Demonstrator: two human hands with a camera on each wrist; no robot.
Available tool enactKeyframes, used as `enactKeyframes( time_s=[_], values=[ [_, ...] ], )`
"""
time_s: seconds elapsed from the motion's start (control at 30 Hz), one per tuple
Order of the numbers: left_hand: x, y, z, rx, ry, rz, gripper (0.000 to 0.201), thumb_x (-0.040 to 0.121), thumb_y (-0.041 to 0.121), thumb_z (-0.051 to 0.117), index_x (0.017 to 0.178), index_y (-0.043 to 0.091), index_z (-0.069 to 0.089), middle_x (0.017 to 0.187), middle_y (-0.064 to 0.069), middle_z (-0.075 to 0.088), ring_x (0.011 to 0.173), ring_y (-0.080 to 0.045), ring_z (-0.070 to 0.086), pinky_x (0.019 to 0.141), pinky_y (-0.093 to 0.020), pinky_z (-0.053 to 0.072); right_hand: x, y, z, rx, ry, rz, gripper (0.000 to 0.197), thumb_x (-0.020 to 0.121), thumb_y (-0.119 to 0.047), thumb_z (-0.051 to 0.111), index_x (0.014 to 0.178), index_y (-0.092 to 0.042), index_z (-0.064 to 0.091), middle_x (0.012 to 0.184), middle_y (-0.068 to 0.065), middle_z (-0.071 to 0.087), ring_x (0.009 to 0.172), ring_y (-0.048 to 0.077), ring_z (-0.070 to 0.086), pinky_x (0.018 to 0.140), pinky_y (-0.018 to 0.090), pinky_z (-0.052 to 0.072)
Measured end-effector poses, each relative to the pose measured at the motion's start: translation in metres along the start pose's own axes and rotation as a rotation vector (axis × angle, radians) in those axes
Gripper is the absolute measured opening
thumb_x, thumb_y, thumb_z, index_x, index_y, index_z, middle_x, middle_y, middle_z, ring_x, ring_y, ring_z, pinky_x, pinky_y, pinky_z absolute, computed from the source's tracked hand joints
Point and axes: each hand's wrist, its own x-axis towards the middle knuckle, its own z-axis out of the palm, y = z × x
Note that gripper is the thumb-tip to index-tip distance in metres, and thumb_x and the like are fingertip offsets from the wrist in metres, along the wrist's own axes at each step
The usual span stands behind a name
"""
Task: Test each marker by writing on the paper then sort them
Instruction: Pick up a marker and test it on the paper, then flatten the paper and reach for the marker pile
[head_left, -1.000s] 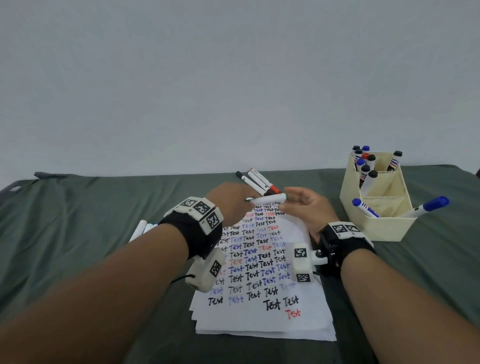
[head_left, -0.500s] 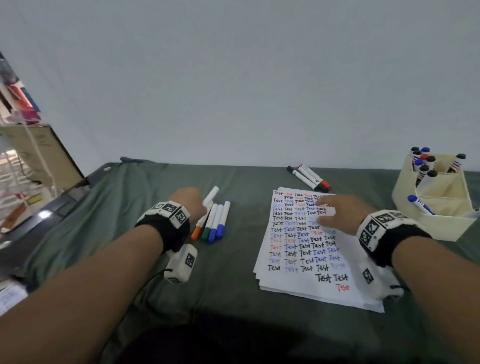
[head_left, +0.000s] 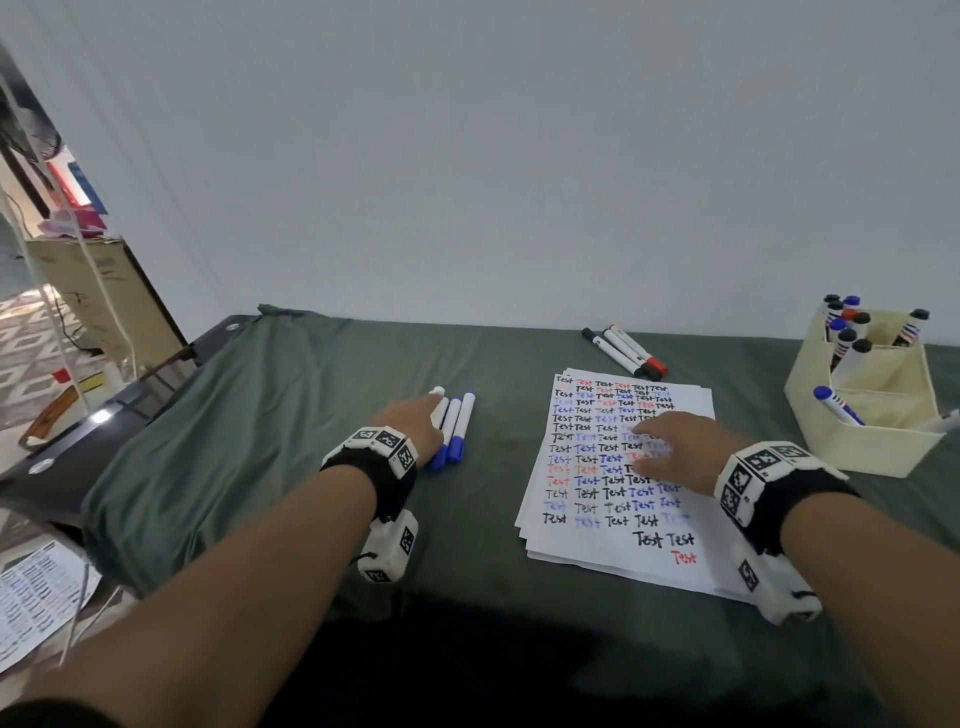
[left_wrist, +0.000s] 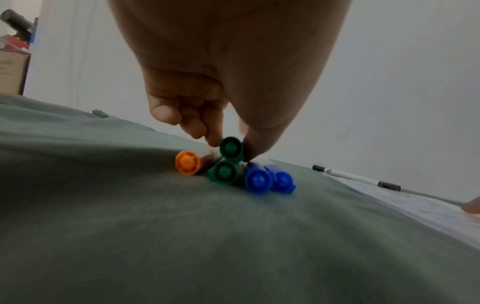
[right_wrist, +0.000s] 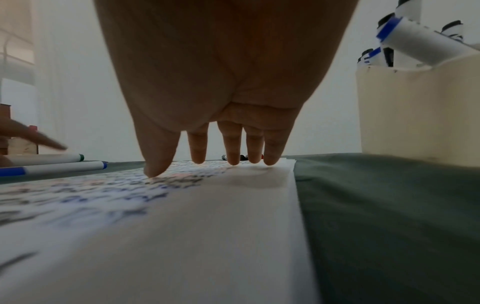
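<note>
Left of the paper lies a row of capped markers: an orange one (left_wrist: 187, 163), a green one (left_wrist: 223, 172) and two blue ones (left_wrist: 258, 181) (head_left: 457, 426). My left hand (head_left: 431, 413) reaches over this row. In the left wrist view its fingertip and thumb pinch a second green marker (left_wrist: 231, 148) that sits on top of the others. My right hand (head_left: 667, 444) lies flat on the stack of paper (head_left: 597, 543), which is covered in rows of "Test". Its straight fingertips (right_wrist: 155, 170) press on the sheet.
Three markers (head_left: 626, 353) lie beyond the paper's far edge. A cream divided organizer (head_left: 857, 449) with several markers stands at the right. The green cloth (head_left: 260, 441) ends at the left, where a cardboard box (head_left: 104, 301) and floor clutter sit.
A second ago both hands held a marker above the paper's top. The right hand has since come down flat on the paper and the left has gone left to the marker row.
</note>
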Motion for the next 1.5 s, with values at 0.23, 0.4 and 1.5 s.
enactKeyframes(
  time_s=[0.23,0.4,1.5],
  values=[
    [-0.007,-0.004,0.011,0.033,0.017,0.069,0.071,0.098,0.061,0.04,0.156,0.026,0.022,0.152,-0.01,0.034,0.138,-0.033,0.034,0.112,-0.04,0.028,-0.002,0.012,-0.002,-0.001,0.015,0.003,0.064,0.094,-0.059,0.059,0.15,-0.031,0.044,0.157,-0.001,0.042,0.142,0.022,0.041,0.117,0.039,0.034],
    [-0.013,0.0,0.02,-0.005,-0.055,0.078,0.091,0.095,0.061,0.047,0.159,0.019,-0.003,0.163,-0.01,0.013,0.147,-0.037,0.016,0.117,-0.046,0.022,-0.003,0.014,0.001,-0.004,0.007,0.007,0.063,0.095,-0.06,0.057,0.15,-0.031,0.045,0.155,0.0,0.044,0.139,0.022,0.044,0.115,0.039,0.037],
    [0.025,0.081,0.001,0.314,-0.033,0.258,0.095,0.088,0.081,0.031,0.159,0.028,-0.002,0.166,-0.005,-0.012,0.153,-0.033,-0.006,0.119,-0.06,0.007,0.008,0.053,-0.009,-0.019,-0.07,0.082,0.082,0.094,-0.07,0.046,0.161,-0.03,0.02,0.171,0.005,0.009,0.156,0.024,0.013,0.125,0.043,0.017]
  ],
)
